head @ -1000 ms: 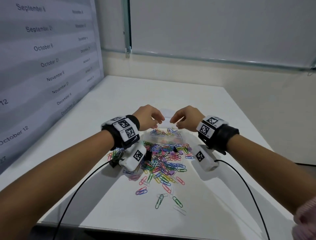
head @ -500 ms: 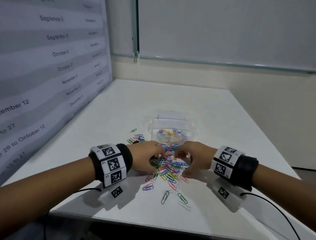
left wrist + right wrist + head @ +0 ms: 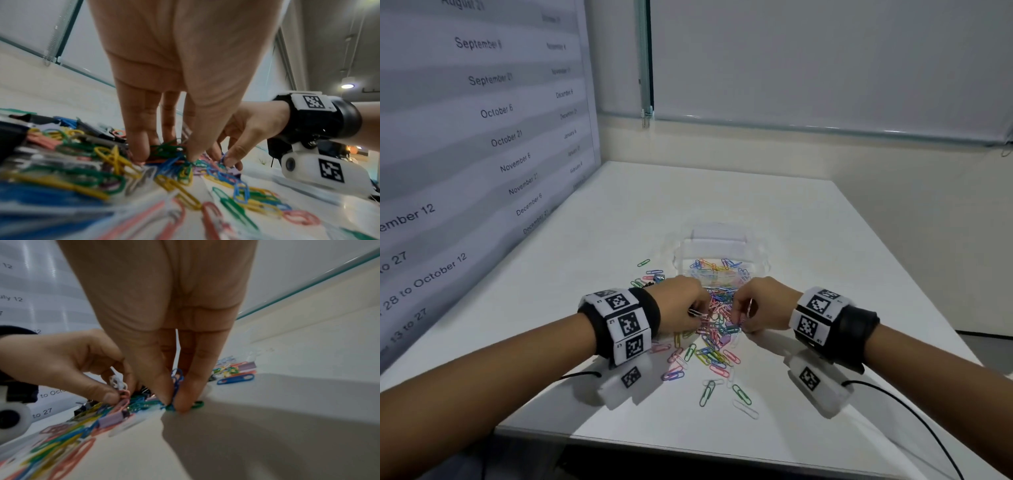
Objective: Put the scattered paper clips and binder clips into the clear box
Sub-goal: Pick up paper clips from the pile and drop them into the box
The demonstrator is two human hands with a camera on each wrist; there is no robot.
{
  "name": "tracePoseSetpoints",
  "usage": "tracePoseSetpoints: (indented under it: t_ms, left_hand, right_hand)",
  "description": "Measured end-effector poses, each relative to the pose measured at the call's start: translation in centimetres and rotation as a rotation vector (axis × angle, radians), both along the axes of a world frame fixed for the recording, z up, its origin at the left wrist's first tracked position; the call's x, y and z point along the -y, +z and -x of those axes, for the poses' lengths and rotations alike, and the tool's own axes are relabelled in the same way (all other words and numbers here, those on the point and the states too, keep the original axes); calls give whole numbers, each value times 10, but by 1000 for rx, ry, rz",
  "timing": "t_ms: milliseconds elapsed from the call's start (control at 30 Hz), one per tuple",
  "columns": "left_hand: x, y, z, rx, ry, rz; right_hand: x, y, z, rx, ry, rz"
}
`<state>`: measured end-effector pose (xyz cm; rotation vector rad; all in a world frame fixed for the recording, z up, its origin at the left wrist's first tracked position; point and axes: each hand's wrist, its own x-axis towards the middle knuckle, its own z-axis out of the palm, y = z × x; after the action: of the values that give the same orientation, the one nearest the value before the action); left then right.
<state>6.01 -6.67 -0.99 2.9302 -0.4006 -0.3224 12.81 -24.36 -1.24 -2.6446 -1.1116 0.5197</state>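
coloured paper clips [image 3: 717, 329] lie heaped between both hands, left hand [image 3: 681, 308] and right hand [image 3: 763, 308] each pinching some.

The right hand [image 3: 164, 313] fills the frame's centre, its fingertips [image 3: 183, 404] pinching blue and green paper clips [image 3: 176, 382] against the white table [image 3: 267, 434]. At left, the left hand [image 3: 61, 363] pinches a pink clip [image 3: 123, 395] above the coloured heap [image 3: 61, 443].

Office or meeting room, white table [image 3: 722, 192], wall date chart [image 3: 482, 113], lowered roller blind [image 3: 825, 58]
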Motion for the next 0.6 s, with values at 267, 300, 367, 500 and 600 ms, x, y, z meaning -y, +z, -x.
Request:
tracePoseSetpoints:
  t_ms: [267, 300, 367, 500, 600]
  left_hand:
    - [-10, 10, -14, 35, 147, 222]
    - [-12, 11, -16, 36, 172, 275]
    - [-14, 15, -20, 41, 222, 386]
    - [-16, 25, -35, 59, 306, 598]
    - [-14, 30, -50, 68, 347, 696]
  right_hand:
    - [9, 6, -5, -82, -81, -86]
    - [10, 8, -6, -96, -101, -104]
    - [10, 16, -9, -97, -126, -142]
    - [4, 36, -27, -55, -185, -282]
    - [-4, 44, -44, 2, -263, -414]
